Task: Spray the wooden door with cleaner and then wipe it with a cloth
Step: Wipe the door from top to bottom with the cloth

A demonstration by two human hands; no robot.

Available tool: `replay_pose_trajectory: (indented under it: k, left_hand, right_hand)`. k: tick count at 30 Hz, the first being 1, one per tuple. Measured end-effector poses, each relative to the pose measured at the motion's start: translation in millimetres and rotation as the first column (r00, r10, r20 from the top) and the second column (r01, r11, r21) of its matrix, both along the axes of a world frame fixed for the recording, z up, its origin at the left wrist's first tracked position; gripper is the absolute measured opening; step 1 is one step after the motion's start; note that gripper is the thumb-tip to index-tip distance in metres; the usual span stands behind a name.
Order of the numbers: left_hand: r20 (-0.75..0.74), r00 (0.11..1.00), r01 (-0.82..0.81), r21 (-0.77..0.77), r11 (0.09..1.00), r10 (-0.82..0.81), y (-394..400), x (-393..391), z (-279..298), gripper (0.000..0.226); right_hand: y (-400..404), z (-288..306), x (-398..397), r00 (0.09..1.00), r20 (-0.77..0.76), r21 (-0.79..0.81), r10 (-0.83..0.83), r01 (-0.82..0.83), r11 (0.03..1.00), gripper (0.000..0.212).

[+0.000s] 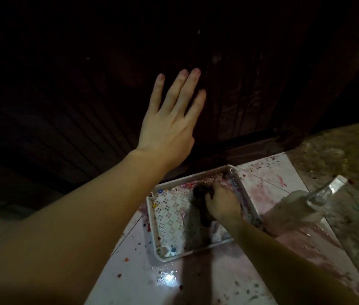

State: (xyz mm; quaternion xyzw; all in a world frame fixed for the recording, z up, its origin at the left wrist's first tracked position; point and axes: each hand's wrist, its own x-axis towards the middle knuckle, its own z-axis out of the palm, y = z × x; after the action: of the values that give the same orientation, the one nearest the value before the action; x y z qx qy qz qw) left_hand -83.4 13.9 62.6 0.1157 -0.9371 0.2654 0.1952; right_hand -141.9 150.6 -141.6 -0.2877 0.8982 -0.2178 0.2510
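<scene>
— Dim light falls on the dark wooden door (251, 89), streaked wet low down: sprayed already, it seems?
— Likely. Left hand (169, 119) lies flat, fingers spread, against it; the spray bottle (301, 205) stands on the tiled floor (196, 282)
— And wiping?
— Not begun. Right hand (222, 203) curls round the dark cloth (200, 194) in the white tray (196, 255) below the door

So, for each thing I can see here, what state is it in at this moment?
Door: closed as far as the view shows, with wet streaks on the right part.
Left hand: open, fingers spread, against the door.
Right hand: curled on the cloth.
Cloth: dark, bunched, in the tray.
Tray: flat on the floor, stained.
Bottle: lying tilted on the floor beside the tray, blurred.
Floor: stained pink, wet.
</scene>
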Motion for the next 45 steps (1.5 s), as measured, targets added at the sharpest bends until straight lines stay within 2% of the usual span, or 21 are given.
replay_pose_trajectory:
  k: [4,8,13,16,20,23,24,27,28,31,40,45]
  left_hand:
    - [0.013,1.0,-0.012,0.003,1.0,0.012,2.6,-0.1,2.4,0.081]
    - [0.053,0.998,-0.035,0.013,0.999,0.034,5.9,0.8,6.1,0.081]
    - [0.055,0.995,-0.085,0.045,0.995,0.083,7.3,9.1,21.0,0.082]
    - [0.008,0.993,-0.117,0.045,0.992,0.117,0.2,23.2,37.1,0.085]
    - [0.014,0.998,-0.068,-0.052,0.996,0.068,-18.5,40.7,75.0,0.084]
    - [-0.047,0.998,-0.033,-0.066,0.997,0.03,-25.1,42.2,118.3,0.078]
    - [-0.072,0.997,-0.026,-0.057,0.998,0.022,-25.1,41.8,135.6,0.075]
    - [-0.142,0.99,-0.011,-0.033,0.999,0.007,-24.9,40.1,201.3,0.062]
    - [-0.162,0.987,-0.013,-0.022,1.0,0.009,-24.9,40.1,227.8,0.058]
    - [-0.214,0.977,-0.012,-0.024,1.0,0.007,-29.2,43.2,313.6,0.047]
    - [-0.285,0.953,-0.113,-0.033,0.993,0.099,-55.3,80.5,575.8,0.051]
    - [-0.336,0.924,-0.203,-0.026,0.979,0.182,-76.3,119.3,750.4,0.056]
  right_hand:
    - [-9.4,16.9,-3.2,0.948,0.267,-0.214,-0.172,0.233,0.949,0.029]
    - [-13.4,41.8,1.1,0.897,0.397,-0.327,-0.192,0.334,0.884,0.018]
    - [-4.5,91.1,6.3,0.783,0.582,-0.44,-0.22,0.531,0.725,0.004]
    - [-3.2,121.3,0.1,0.776,0.593,-0.504,-0.214,0.566,0.653,0.013]
    - [-14.6,182.8,-12.5,0.769,0.613,-0.586,-0.181,0.597,0.548,0.018]
    - [-25.2,252.8,-9.1,0.759,0.633,-0.65,-0.148,0.626,0.431,0.063]
    - [-27.1,277.3,-6.4,0.77,0.627,-0.68,-0.12,0.616,0.398,0.068]
    - [-29.9,364.5,7.2,0.835,0.55,-0.796,0.004,0.524,0.303,0.023]
    - [-31.2,395.6,11.7,0.857,0.514,-0.829,0.032,0.486,0.277,0.021]
    - [-39.4,494.4,24.1,0.912,0.407,-0.893,0.047,0.387,0.229,0.022]
    - [-45.5,767.7,48.0,0.956,0.285,-0.946,0.075,0.267,0.185,0.036]
    - [-52.4,939.8,62.6,0.975,0.205,-0.969,0.087,0.189,0.161,0.045]
